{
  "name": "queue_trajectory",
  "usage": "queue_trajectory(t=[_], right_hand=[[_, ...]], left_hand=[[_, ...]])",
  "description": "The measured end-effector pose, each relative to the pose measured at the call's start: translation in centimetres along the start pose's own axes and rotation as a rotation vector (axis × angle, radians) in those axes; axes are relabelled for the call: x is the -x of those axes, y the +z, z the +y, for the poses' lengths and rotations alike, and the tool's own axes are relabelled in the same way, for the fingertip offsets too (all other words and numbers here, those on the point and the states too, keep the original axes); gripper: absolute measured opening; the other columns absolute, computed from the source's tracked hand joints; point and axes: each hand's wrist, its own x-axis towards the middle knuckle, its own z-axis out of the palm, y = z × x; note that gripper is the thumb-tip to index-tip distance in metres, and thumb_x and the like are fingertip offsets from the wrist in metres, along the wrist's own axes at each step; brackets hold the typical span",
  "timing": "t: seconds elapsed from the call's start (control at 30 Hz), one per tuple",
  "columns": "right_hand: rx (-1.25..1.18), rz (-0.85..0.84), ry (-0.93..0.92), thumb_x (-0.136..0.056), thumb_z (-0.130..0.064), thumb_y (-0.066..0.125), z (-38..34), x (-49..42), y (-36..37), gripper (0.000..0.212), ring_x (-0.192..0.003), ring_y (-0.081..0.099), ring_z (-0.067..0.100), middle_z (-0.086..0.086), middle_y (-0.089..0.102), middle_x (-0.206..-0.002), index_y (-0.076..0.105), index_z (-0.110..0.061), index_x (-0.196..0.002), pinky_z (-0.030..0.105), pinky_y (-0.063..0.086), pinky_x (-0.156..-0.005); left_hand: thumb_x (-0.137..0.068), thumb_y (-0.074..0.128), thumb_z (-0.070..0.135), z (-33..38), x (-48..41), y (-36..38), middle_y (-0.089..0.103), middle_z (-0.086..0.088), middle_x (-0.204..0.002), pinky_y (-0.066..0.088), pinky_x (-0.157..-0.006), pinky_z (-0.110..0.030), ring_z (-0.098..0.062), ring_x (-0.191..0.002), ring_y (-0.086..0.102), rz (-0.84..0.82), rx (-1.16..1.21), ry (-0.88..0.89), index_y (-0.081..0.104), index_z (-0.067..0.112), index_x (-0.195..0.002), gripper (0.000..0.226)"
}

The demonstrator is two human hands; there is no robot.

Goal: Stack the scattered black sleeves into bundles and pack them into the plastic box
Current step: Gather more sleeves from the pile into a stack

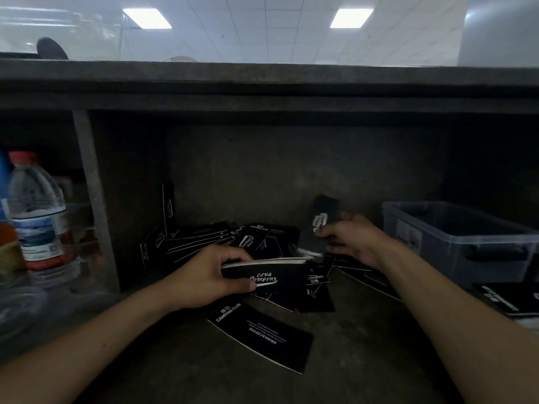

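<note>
My left hand (pixel 208 277) grips a bundle of black sleeves (pixel 274 272) with white "Camping Club" lettering, thumb under its near face, fingers over the top edge. My right hand (pixel 353 239) pinches a single black sleeve (pixel 322 221) and holds it upright above the pile. Loose black sleeves (pixel 221 237) lie scattered on the dark shelf behind and between both hands. One sleeve (pixel 262 336) lies flat nearest me. The clear plastic box (pixel 455 228) stands at the right, just beyond my right hand.
Water bottles (pixel 38 217) stand at the left behind a grey metal post (pixel 93 199). A dark shelf board (pixel 262 83) overhangs the work area. More black printed sleeves (pixel 507 298) lie in front of the box at the right edge.
</note>
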Motion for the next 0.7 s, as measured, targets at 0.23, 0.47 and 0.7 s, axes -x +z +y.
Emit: queue_trajectory(t=[0.23,0.47,0.7], right_hand=[[-0.155,-0.031,-0.207,-0.067,0.023,0.073,-0.4,0.2,1.3,0.112,-0.096,0.07,0.023,0.002,0.058,-0.119,0.028,-0.039,-0.148,0.036,0.062,-0.066],[-0.211,-0.126,-0.103,-0.087,-0.005,0.068,-0.7,0.3,1.8,0.041,-0.092,0.072,0.022,0.007,0.073,-0.106,0.058,-0.009,-0.126,0.037,0.06,-0.071],[0.102,-0.479,0.181,-0.084,-0.033,0.034,-0.6,1.0,0.3,0.035,-0.084,0.068,0.021,0.008,0.07,-0.1,0.06,-0.019,-0.103,0.038,0.042,-0.08]], left_hand=[[-0.079,0.084,0.022,-0.5,-0.2,-0.1,0.073,0.006,-0.105,0.056,-0.09,-0.028,-0.008,-0.097,0.071,0.022,-0.045,0.004,0.073,0.023,-0.097,0.021],[-0.072,0.089,0.017,-0.9,-0.3,0.0,0.068,0.006,-0.119,0.055,-0.094,-0.029,-0.008,-0.108,0.067,0.09,0.032,-0.035,0.054,0.028,-0.125,0.064],[-0.081,0.079,0.005,0.1,0.0,-0.1,0.073,0.003,-0.115,0.056,-0.086,-0.021,-0.009,-0.105,0.07,0.025,0.084,0.006,0.057,0.028,-0.131,0.059]])
